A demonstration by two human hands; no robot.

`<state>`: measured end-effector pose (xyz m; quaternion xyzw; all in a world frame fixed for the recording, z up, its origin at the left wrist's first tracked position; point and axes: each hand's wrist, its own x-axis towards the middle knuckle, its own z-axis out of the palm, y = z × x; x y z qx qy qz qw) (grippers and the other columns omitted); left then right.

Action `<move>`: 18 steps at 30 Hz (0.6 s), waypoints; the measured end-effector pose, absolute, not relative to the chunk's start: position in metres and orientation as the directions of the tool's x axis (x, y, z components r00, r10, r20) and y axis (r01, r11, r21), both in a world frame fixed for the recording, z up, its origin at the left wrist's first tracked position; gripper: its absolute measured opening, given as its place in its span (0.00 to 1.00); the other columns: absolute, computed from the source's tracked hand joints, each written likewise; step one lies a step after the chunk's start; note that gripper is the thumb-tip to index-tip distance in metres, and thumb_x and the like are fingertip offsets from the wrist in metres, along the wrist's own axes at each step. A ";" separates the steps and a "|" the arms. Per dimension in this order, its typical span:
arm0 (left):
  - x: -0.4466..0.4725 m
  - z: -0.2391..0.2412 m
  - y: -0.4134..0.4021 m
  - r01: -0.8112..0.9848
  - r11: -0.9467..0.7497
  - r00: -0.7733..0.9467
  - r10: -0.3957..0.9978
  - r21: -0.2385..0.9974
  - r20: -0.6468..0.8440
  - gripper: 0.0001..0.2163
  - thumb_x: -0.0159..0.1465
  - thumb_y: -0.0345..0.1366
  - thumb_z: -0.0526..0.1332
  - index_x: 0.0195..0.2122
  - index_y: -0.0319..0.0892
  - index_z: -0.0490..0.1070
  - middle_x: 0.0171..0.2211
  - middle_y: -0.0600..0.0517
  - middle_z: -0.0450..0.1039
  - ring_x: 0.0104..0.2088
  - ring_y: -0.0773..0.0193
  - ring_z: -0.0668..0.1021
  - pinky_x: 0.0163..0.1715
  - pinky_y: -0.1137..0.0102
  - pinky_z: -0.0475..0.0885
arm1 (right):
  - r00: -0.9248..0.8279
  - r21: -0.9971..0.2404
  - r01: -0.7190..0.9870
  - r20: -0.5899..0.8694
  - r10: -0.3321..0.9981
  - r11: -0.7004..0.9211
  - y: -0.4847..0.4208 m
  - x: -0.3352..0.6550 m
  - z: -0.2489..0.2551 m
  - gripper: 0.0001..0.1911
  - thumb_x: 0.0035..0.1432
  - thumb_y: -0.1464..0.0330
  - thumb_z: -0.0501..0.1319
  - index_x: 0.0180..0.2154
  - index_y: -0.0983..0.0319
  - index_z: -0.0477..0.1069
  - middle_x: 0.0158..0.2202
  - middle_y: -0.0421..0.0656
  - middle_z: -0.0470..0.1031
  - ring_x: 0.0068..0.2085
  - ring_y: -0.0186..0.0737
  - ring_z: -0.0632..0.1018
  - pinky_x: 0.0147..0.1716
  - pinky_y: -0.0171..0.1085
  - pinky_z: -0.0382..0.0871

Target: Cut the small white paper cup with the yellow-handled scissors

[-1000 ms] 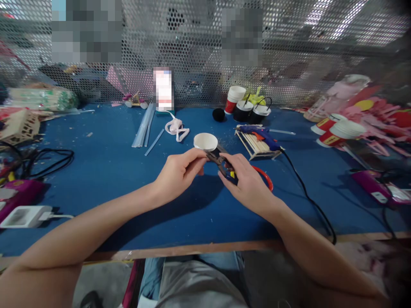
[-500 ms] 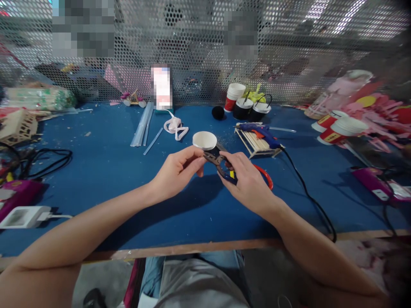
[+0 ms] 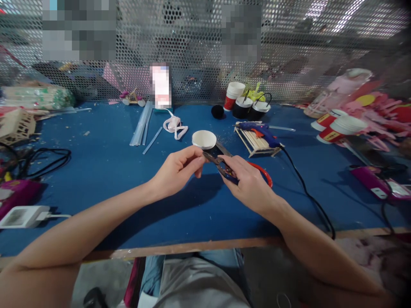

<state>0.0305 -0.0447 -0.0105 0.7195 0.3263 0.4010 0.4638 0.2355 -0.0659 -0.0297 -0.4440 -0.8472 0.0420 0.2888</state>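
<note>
Over the blue table [image 3: 105, 171], my left hand [image 3: 175, 171] pinches a small dark piece, its fingertips meeting the tool's jaws. My right hand [image 3: 247, 182] is closed around the handles of dark pliers [image 3: 221, 164], whose jaws point left toward the left fingers. A white paper cup [image 3: 204, 140] stands just behind both hands. Red-handled scissors [image 3: 265, 173] lie partly hidden under my right hand.
A blue glue gun [image 3: 260, 130] rests on a stick frame [image 3: 253, 143], its black cord [image 3: 308, 196] running to the front edge. Cups [image 3: 247, 107] and a black pompom [image 3: 217, 111] stand at the back. Glue sticks [image 3: 141, 126], pink ribbon [image 3: 175, 126], cables [image 3: 41, 160] and craft clutter [image 3: 369, 115] lie around.
Both hands stay almost in place; my right hand has shifted its grip slightly on the pliers. The view has drifted a little.
</note>
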 end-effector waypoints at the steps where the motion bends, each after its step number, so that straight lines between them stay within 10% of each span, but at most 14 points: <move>1: 0.031 -0.010 -0.045 0.092 -0.347 0.470 0.842 0.933 0.267 0.07 0.65 0.34 0.52 0.31 0.39 0.64 0.21 0.56 0.65 0.24 0.72 0.69 0.27 0.75 0.64 | -0.439 -0.346 0.722 0.440 0.783 0.599 -0.066 0.236 -0.030 0.20 0.57 0.71 0.55 0.52 0.66 0.62 0.40 0.52 0.71 0.41 0.47 0.74 0.41 0.47 0.71; 18: 0.030 -0.009 -0.043 -0.109 0.047 0.574 0.818 0.993 0.024 0.10 0.64 0.42 0.56 0.32 0.40 0.65 0.18 0.57 0.63 0.17 0.75 0.60 0.17 0.78 0.51 | -0.471 -0.610 0.600 0.254 0.845 0.518 -0.062 0.235 -0.019 0.18 0.60 0.62 0.54 0.51 0.61 0.64 0.40 0.46 0.73 0.39 0.41 0.75 0.39 0.41 0.70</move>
